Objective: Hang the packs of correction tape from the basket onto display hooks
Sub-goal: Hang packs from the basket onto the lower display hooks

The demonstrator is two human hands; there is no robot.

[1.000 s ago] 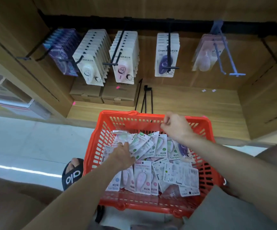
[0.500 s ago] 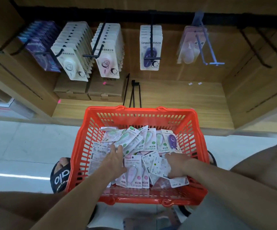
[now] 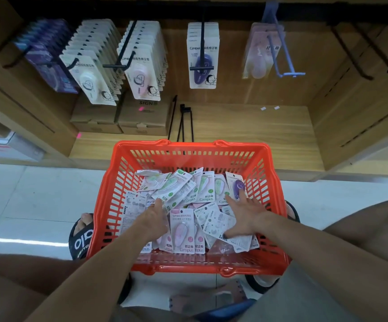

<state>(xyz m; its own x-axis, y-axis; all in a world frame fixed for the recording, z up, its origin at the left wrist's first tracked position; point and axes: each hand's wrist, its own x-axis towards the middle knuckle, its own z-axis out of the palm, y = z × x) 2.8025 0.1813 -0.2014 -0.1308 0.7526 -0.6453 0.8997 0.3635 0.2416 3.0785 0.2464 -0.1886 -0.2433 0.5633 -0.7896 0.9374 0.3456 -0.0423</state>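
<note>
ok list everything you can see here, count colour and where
basket: one, red, on the floor in front of the shelf
loose packs: a heap, too many to count, mostly white with pink, green or purple, inside the basket
hung packs: five rows, purple, white, pink, dark purple and pale pink from left to right, on hooks under the top rail
blue hook: one, holding the pale pink row
bare hooks: black, at the right end of the rail, number unclear
spare hooks: black, a few, standing on the shelf behind the basket
boxes: two, brown cardboard, on the shelf under the left rows
left hand: on the packs, left side of the basket
right hand: fingers spread over the packs, right side
</note>
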